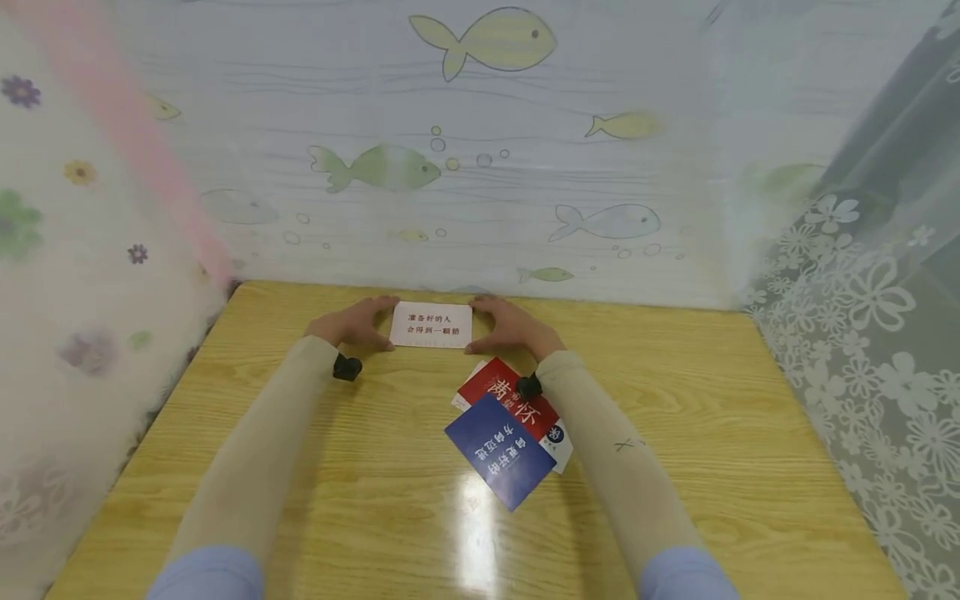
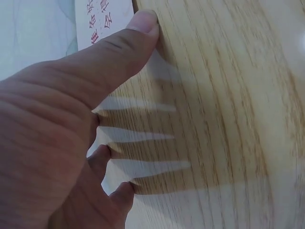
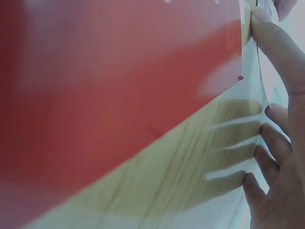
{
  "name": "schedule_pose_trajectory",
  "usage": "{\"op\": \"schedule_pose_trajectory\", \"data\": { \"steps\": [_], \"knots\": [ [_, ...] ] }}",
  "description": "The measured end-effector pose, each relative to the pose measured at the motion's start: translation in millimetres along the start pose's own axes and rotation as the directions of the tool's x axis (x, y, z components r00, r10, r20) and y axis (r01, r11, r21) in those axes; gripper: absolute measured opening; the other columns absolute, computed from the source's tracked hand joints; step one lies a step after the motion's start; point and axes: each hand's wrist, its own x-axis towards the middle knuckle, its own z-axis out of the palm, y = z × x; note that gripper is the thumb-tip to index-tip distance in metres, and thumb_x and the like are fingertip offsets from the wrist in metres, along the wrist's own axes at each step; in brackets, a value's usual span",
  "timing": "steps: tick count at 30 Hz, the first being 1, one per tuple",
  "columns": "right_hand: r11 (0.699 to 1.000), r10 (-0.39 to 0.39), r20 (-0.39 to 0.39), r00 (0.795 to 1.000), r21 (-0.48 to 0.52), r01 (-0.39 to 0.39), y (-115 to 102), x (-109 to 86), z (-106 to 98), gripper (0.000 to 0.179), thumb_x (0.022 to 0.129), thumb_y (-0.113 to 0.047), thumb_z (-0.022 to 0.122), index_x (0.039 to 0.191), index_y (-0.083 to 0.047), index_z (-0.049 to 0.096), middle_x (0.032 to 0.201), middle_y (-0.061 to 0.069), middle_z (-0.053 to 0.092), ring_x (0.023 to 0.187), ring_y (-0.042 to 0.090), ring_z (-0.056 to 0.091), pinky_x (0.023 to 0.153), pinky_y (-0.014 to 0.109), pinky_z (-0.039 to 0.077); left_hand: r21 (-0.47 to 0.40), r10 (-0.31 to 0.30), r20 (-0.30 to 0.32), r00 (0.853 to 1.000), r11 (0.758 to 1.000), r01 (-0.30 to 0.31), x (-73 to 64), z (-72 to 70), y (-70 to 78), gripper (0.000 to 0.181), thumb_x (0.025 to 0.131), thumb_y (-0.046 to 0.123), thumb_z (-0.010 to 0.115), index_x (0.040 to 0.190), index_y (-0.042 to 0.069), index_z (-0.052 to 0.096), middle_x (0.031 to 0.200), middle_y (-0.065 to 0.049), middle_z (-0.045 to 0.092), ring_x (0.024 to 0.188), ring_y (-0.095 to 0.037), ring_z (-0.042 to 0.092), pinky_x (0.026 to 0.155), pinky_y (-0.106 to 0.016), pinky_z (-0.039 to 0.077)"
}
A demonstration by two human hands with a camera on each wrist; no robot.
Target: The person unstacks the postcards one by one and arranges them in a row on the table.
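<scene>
A small white card (image 1: 432, 325) with two lines of red Chinese characters lies near the table's back edge. My left hand (image 1: 352, 323) grips its left side, thumb at the near corner and forefinger at the far one. At the opposite side my right hand (image 1: 517, 327) holds it the same way. In the left wrist view, the thumb (image 2: 119, 47) touches the corner of the card (image 2: 102, 21), and the other fingertips rest near the table edge. The right thumb (image 3: 276, 43) in the right wrist view is at the card's edge, its other fingers spread below.
Nearer me, a blue card (image 1: 501, 450) overlaps a red card (image 1: 487, 382) and white ones, partly under my right wrist. The wood-grain table (image 1: 390, 483) meets a fish-print curtain (image 1: 480, 208) at the back. A lace curtain (image 1: 885, 375) hangs on the right.
</scene>
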Motion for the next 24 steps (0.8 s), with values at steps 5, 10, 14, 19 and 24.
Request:
{"op": "schedule_pose_trajectory", "data": {
  "steps": [5,10,14,19,24],
  "knots": [
    [1.000,0.011,0.002,1.000,-0.016,-0.011,-2,-0.2,0,0.101,0.082,-0.050,0.082,0.162,-0.015,0.030,0.169,0.007,0.022,0.157,0.028,0.017,0.128,0.042,0.020,0.008,-0.005,0.016,1.000,1.000,0.005,-4.2,-2.2,2.1,0.093,0.093,0.028,0.073,0.164,0.014,0.016,0.170,-0.020,0.008,0.155,-0.045,0.002,0.121,-0.071,0.012],
    [1.000,0.021,0.013,1.000,-0.016,-0.021,-2,-1.3,1,0.100,0.083,-0.048,0.081,0.162,-0.015,0.029,0.170,0.007,0.020,0.157,0.029,0.017,0.128,0.043,0.021,0.021,-0.004,0.042,0.999,1.000,0.003,-2.8,-2.3,0.6,0.092,0.094,0.030,0.071,0.165,0.015,0.014,0.171,-0.017,0.004,0.156,-0.043,-0.001,0.120,-0.073,0.010],
    [1.000,0.024,0.005,1.000,0.004,-0.024,-2,-2.6,2,0.100,0.084,-0.047,0.081,0.162,-0.015,0.027,0.171,0.006,0.018,0.157,0.028,0.015,0.128,0.043,0.020,0.030,0.017,0.046,0.999,0.999,-0.018,-2.8,-1.8,-1.7,0.091,0.095,0.032,0.070,0.164,0.013,0.014,0.171,-0.016,0.001,0.156,-0.043,-0.003,0.120,-0.073,0.008],
    [0.998,0.037,0.014,0.999,0.040,-0.037,-3,-4.0,2,0.102,0.084,-0.048,0.081,0.163,-0.016,0.025,0.172,0.003,0.014,0.158,0.026,0.011,0.128,0.043,0.019,0.013,0.041,0.056,0.998,0.999,-0.042,-2.3,-0.6,-4.7,0.090,0.096,0.029,0.070,0.164,0.010,0.013,0.171,-0.016,-0.001,0.156,-0.043,-0.005,0.121,-0.071,0.007],
    [0.997,0.039,0.023,0.999,0.068,-0.040,-2,-4.7,1,0.103,0.084,-0.046,0.080,0.164,-0.017,0.023,0.172,0.003,0.012,0.159,0.025,0.009,0.128,0.042,0.018,-0.012,0.077,0.008,0.997,0.997,-0.077,0.3,4.7,-10.1,0.091,0.096,0.027,0.072,0.164,0.008,0.015,0.170,-0.019,0.004,0.155,-0.046,-0.003,0.122,-0.070,0.008]
  ]
}}
